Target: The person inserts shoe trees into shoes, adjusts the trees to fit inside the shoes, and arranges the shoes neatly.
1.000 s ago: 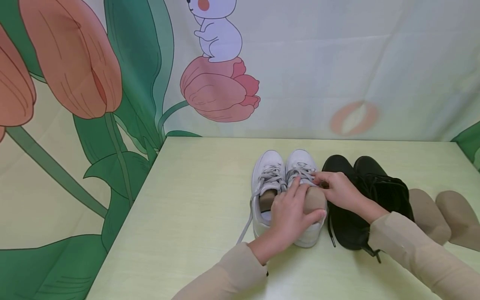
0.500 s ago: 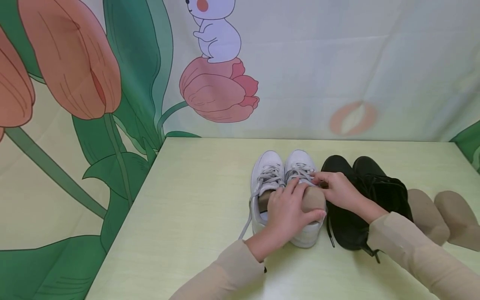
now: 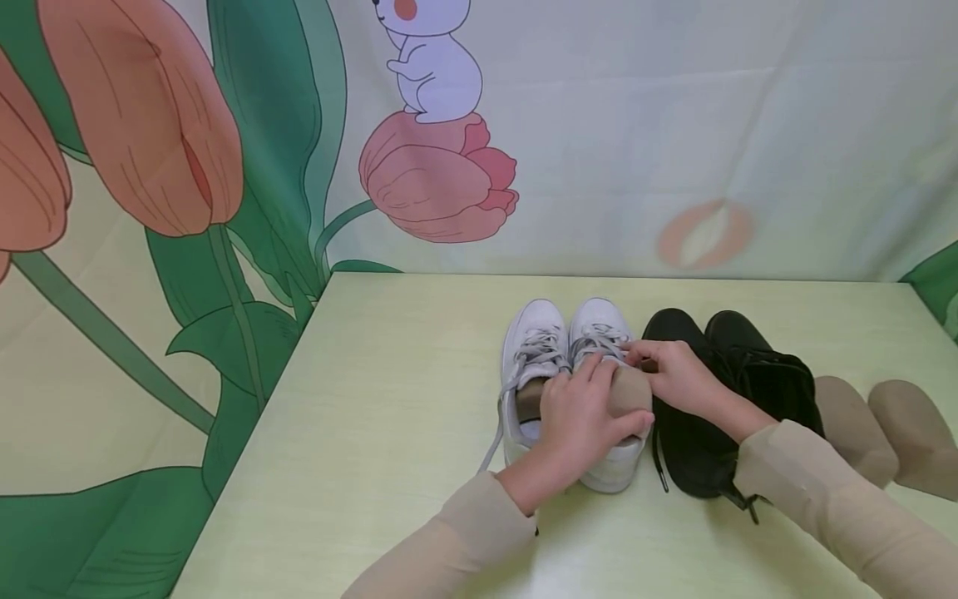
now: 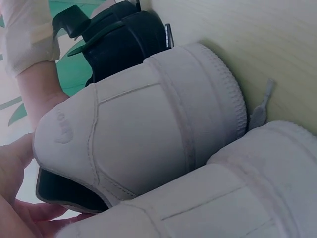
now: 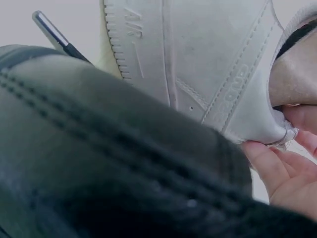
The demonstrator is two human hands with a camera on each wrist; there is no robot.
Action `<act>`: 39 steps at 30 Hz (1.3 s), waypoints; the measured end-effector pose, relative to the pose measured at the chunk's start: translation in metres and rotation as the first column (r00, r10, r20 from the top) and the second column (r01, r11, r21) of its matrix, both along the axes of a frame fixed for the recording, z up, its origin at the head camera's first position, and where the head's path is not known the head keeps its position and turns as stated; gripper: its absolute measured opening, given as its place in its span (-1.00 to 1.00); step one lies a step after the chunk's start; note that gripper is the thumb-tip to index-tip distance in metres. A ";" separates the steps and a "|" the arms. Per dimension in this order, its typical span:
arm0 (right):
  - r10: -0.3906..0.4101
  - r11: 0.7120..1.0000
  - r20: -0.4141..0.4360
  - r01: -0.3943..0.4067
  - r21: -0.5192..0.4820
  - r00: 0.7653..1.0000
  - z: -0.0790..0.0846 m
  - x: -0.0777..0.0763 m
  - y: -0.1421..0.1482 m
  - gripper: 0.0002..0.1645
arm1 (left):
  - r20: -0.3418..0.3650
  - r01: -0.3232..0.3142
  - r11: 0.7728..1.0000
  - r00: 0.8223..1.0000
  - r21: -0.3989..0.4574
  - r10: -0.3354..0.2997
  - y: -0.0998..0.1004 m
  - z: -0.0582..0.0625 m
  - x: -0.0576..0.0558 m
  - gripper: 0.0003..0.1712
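A pair of white lace-up sneakers stands side by side on the table. The right-hand white sneaker has a beige shoe insert showing in its opening. My left hand spans that opening, thumb by the rear rim and fingers near the tongue. With thumb and fingers, my right hand pinches the sneaker's upper edge beside the laces. In the right wrist view, those right fingers hold the collar. Inside the left-hand white sneaker lies another beige insert, partly hidden by my left hand.
Touching the white pair on the right is a pair of black lace-up shoes, partly under my right forearm. Two beige inserts lie farther right on the pale table. A loose grey lace hangs off the left sneaker.
Both hands stay at the same sneaker. My left hand shifts only slightly, and its thumb now sits a little farther right on the rim. The shoes keep their places.
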State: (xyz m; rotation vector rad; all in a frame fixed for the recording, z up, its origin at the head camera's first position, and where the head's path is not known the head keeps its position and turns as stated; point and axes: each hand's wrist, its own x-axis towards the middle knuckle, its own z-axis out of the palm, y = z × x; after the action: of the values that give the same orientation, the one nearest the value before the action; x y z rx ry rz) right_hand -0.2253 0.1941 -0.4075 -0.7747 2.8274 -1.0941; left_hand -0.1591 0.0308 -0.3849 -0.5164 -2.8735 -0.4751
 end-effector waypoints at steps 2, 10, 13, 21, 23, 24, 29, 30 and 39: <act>0.000 1.000 0.006 0.000 -0.001 1.000 0.000 0.000 0.000 -0.93 | 0.004 -0.006 1.000 1.000 -0.008 0.006 0.000 -0.001 0.000 -0.30; 0.001 1.000 0.017 -0.001 0.002 1.000 0.002 0.000 0.000 -0.93 | 0.022 -0.028 0.999 0.999 -0.024 0.029 0.000 -0.005 0.002 -0.25; -0.002 1.000 0.017 0.002 0.004 1.000 0.003 0.000 0.000 -0.93 | 0.012 -0.018 0.999 1.000 -0.030 0.018 0.000 -0.006 0.000 -0.26; 0.006 1.000 0.036 -0.006 -0.001 0.999 0.004 0.000 0.000 -0.91 | 0.051 -0.013 0.998 0.999 -0.061 0.016 0.001 -0.005 -0.006 -0.23; 0.012 1.000 0.041 -0.012 -0.001 0.999 0.004 0.000 0.000 -0.91 | 0.057 -0.016 0.998 0.998 -0.066 0.020 0.001 -0.005 -0.006 -0.22; 0.014 1.000 0.042 -0.014 0.001 0.999 0.004 -0.001 0.000 -0.92 | 0.057 -0.017 0.998 0.998 -0.068 0.020 0.002 -0.005 -0.007 -0.23; 0.017 1.000 0.048 -0.018 0.011 0.999 0.004 -0.001 0.000 -0.93 | 0.033 -0.025 0.996 0.999 -0.082 0.028 0.003 -0.007 -0.006 -0.26; 0.018 1.000 0.050 -0.018 0.012 0.999 0.004 -0.001 0.000 -0.93 | 0.025 -0.027 0.996 0.999 -0.087 0.029 0.003 -0.007 -0.006 -0.26; 0.006 1.000 0.056 -0.005 -0.009 0.998 0.005 0.001 0.000 -0.88 | -0.032 -0.029 0.994 0.999 -0.103 0.026 0.005 -0.010 -0.006 -0.27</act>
State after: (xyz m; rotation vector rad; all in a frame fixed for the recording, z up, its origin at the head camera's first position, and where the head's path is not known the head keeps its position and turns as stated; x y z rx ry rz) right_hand -0.2247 0.1944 -0.4025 -0.7397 2.7744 -1.1098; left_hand -0.1651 0.0362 -0.3949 -0.4957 -2.8835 -0.3119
